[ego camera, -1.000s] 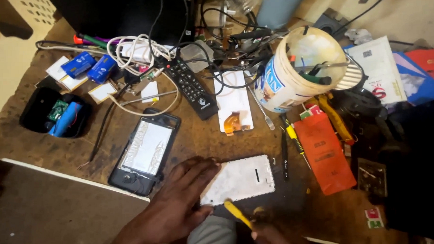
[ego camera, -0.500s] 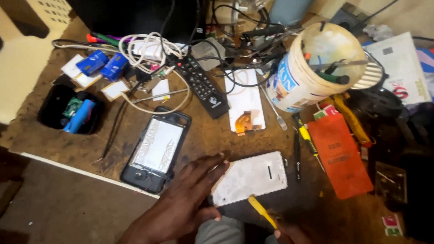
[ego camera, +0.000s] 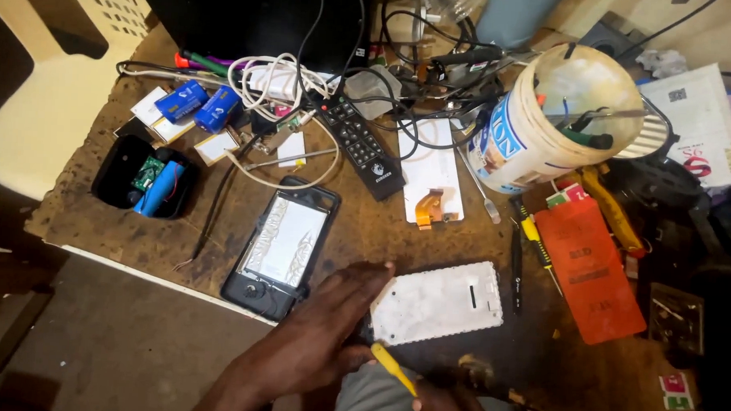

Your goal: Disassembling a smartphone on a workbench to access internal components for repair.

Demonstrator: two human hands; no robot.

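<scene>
White and flat, a phone back panel (ego camera: 437, 303) lies face-down on the worn wooden desk (ego camera: 122, 221), a little below the middle of the view. The left hand (ego camera: 320, 342) comes in from six o'clock and rests its spread fingers on the panel's left edge, pressing it to the desk rather than gripping it. The right hand (ego camera: 448, 403) is mostly cut off at the bottom edge; it is closed around a yellow-handled tool (ego camera: 394, 370) whose tip meets the panel's lower left corner.

At nine o'clock from the panel lies a black phone frame (ego camera: 281, 247) with a silvery inner plate, just beside the left hand. At twelve o'clock is a white screen part with an orange flex cable (ego camera: 431, 179), and beside that a black remote control (ego camera: 361, 146) among tangled cables. A white plastic bucket (ego camera: 546, 123) holding tools stands at one o'clock. An orange packet (ego camera: 590, 270) lies at three o'clock, with a thin black screwdriver (ego camera: 516, 263) between it and the panel. Far off at ten o'clock sits a black tray (ego camera: 143, 186) holding blue cells.
</scene>
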